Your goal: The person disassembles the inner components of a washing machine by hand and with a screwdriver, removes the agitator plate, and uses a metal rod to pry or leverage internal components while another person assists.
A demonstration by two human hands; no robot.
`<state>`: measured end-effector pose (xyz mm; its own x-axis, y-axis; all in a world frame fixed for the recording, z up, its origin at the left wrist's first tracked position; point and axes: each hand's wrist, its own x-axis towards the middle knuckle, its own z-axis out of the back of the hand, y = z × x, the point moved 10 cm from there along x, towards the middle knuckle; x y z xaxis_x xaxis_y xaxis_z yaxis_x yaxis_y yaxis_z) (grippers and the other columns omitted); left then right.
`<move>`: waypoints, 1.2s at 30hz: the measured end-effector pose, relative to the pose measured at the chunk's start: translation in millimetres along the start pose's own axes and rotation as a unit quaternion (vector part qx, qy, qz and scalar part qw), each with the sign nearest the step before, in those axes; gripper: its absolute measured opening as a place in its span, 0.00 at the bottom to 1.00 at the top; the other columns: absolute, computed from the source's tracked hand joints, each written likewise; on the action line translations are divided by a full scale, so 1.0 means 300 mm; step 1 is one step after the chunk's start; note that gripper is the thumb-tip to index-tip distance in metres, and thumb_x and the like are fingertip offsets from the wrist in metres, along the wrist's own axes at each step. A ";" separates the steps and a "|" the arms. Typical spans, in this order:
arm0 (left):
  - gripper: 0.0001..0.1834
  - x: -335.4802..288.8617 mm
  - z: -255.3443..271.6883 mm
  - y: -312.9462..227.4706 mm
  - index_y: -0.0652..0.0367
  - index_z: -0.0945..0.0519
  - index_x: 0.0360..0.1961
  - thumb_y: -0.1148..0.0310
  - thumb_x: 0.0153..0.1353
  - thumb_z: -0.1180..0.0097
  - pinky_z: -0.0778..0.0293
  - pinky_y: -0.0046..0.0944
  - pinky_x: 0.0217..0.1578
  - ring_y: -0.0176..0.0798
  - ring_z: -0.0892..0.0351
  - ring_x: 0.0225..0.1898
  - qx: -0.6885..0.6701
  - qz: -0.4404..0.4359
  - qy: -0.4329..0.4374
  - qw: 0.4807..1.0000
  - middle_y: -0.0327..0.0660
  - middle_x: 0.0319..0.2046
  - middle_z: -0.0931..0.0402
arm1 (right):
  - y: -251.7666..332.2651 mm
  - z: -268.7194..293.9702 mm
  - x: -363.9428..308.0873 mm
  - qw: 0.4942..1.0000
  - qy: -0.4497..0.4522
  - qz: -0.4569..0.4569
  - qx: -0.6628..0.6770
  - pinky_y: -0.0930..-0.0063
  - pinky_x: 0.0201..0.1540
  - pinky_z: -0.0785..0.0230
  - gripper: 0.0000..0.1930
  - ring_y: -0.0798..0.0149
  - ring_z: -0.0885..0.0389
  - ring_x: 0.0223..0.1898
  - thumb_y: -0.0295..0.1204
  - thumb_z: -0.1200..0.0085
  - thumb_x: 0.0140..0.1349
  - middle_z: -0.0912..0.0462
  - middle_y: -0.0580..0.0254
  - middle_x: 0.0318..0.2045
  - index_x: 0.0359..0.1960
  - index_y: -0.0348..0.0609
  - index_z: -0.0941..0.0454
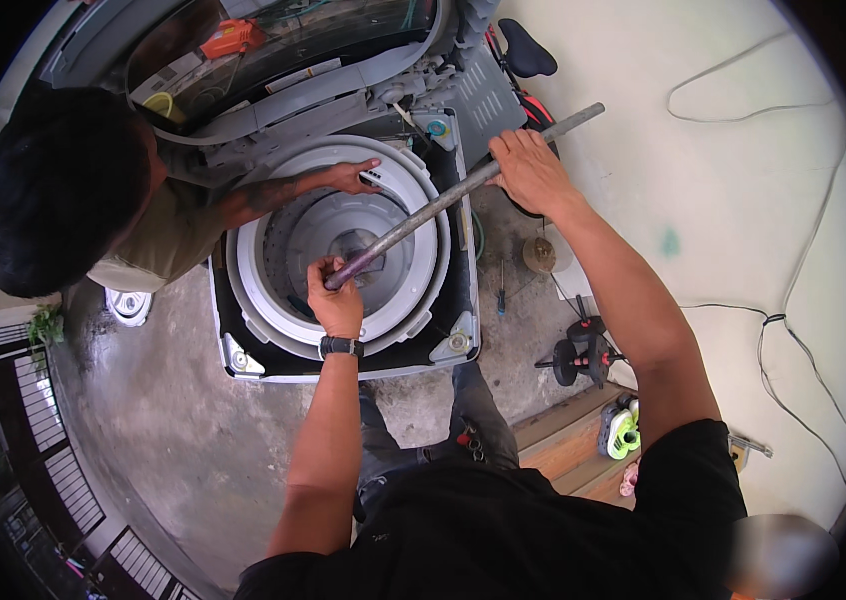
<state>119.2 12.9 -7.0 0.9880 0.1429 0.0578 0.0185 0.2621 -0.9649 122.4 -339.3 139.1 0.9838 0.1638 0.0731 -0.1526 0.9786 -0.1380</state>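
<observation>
A long grey metal pipe (423, 213) slants over the open top of a washing machine (473, 300), its near end low and left, its far end up and right. My left hand (335, 303), with a watch on the wrist, is closed round the near end, above the front of the tub rim. My right hand (531, 172) wraps the pipe near its far end, beyond the machine's right edge. Beneath the pipe is the round grey tub (283, 325) with its inner drum (303, 240). A co-worker's hand (353, 177) rests on the far side of the tub ring.
The co-worker (53, 190) leans in from the left. Behind the tub stands the machine's raised top cover (293, 90), with an orange tool (233, 38) by it. A screwdriver (501, 295), dumbbells (583, 355) and shoes (621, 430) lie to the right, near wooden steps (568, 440).
</observation>
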 end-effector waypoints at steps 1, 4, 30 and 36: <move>0.08 -0.006 -0.014 -0.012 0.65 0.22 0.41 0.72 0.68 0.37 0.24 0.33 0.43 0.32 0.21 0.35 0.011 0.003 0.008 1.000 0.41 0.32 0.18 | -0.020 -0.004 0.038 1.000 0.008 0.016 -0.011 0.59 0.53 0.37 0.22 0.53 0.24 0.51 0.44 0.35 0.61 0.21 0.54 0.44 0.47 0.42 0.26; 0.07 0.016 -0.016 -0.024 0.65 0.20 0.40 0.73 0.65 0.35 0.23 0.34 0.43 0.34 0.19 0.36 0.031 0.019 0.030 0.999 0.44 0.33 0.16 | -0.017 -0.018 0.052 0.998 0.054 0.015 -0.019 0.58 0.54 0.37 0.23 0.53 0.23 0.53 0.46 0.37 0.63 0.20 0.55 0.45 0.50 0.42 0.26; 0.36 -0.297 -0.009 0.345 0.40 0.35 0.74 0.46 0.68 0.45 0.50 0.64 0.71 0.46 0.28 0.67 0.464 -0.108 0.548 0.687 0.44 0.61 0.24 | 0.423 0.000 -0.185 0.959 0.116 -0.070 0.250 0.50 0.42 0.23 0.25 0.45 0.15 0.40 0.42 0.46 0.71 0.15 0.53 0.39 0.69 0.66 0.29; 0.36 -0.264 0.080 0.376 0.28 0.34 0.74 0.51 0.65 0.38 0.62 0.77 0.73 0.45 0.34 0.72 0.496 -0.094 0.623 0.597 0.37 0.66 0.27 | 0.343 -0.016 -0.185 0.959 0.106 -0.026 0.263 0.51 0.44 0.23 0.26 0.44 0.15 0.42 0.43 0.45 0.70 0.15 0.51 0.42 0.70 0.66 0.29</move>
<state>39.3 54.2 -114.2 0.3405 -0.6374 -0.6912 0.6579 0.6867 -0.3092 52.7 -248.3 116.1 0.9797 0.1385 -0.1446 -0.0740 0.9216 0.3810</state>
